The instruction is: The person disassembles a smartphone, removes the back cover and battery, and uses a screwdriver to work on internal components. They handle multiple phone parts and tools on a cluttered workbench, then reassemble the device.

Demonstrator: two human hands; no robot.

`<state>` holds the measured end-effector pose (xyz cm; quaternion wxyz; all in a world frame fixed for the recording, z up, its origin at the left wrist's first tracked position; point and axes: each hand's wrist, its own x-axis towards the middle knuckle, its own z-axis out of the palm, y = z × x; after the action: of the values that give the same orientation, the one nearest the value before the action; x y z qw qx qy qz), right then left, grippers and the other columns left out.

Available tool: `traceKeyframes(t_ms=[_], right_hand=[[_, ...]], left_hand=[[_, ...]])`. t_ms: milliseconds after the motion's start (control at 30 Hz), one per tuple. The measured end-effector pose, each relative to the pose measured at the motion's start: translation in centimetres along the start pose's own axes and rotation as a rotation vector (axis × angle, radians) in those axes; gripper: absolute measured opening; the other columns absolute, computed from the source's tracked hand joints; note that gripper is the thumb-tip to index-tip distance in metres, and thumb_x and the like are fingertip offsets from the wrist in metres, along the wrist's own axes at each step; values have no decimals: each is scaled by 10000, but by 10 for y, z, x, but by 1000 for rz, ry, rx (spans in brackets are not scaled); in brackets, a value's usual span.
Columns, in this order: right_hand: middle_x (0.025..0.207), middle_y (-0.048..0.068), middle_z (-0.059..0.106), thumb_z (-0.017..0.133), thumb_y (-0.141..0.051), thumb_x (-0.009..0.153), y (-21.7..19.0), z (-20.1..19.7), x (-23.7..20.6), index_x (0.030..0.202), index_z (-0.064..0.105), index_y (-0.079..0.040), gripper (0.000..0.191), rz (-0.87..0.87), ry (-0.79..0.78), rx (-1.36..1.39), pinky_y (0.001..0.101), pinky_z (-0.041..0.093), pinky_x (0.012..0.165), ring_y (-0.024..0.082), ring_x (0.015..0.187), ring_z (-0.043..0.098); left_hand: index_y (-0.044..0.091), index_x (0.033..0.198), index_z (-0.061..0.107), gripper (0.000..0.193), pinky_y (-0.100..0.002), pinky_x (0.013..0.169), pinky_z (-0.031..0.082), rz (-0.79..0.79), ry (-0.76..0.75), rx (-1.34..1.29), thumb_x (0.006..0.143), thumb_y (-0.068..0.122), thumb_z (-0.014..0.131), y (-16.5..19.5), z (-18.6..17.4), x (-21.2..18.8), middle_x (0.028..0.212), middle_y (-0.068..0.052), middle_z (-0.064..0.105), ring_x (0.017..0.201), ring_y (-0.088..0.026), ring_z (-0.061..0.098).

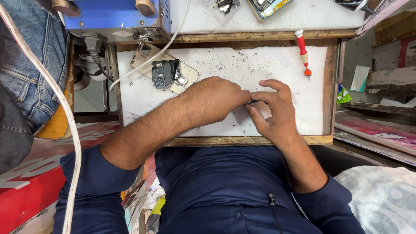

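My left hand and my right hand meet over the middle of a white pad in a wooden tray. Between their fingertips they pinch a small dark part; most of it is hidden by the fingers, so its kind cannot be told. Both hands rest low on the pad. A phone back panel with dark loose parts on it lies on the pad to the left of my left hand, clear of it.
A red-and-white screwdriver lies at the pad's upper right. Tiny screws and specks dot the pad. A white cable crosses from the upper left. A blue box and another opened phone sit on the upper shelf.
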<state>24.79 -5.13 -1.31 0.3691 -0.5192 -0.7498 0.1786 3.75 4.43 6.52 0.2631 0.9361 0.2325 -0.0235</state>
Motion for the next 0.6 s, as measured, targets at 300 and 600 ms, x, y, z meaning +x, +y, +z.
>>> traceKeyframes(t_ms=[300,600], right_hand=[[1265,164,610,864,-43,822,-1,-1,0,1127,619,-91,395,5,5,-12,398,544,984,304,1301,562],[1095,24,725,838,-75,897,-4,-3,6,1126,622,-94,315,-42,-34,-10,393,525,1025,289,1330,530]], left_hand=[[86,1107,683,222,-435,695,603,-19,24,36,886,86,665,4,3,-1,860,-105,744,822,-290,751],[128,1075,743,170,-434,682,580,-113,200,-254,922,183,693,-6,9,-10,865,-102,765,787,-312,742]])
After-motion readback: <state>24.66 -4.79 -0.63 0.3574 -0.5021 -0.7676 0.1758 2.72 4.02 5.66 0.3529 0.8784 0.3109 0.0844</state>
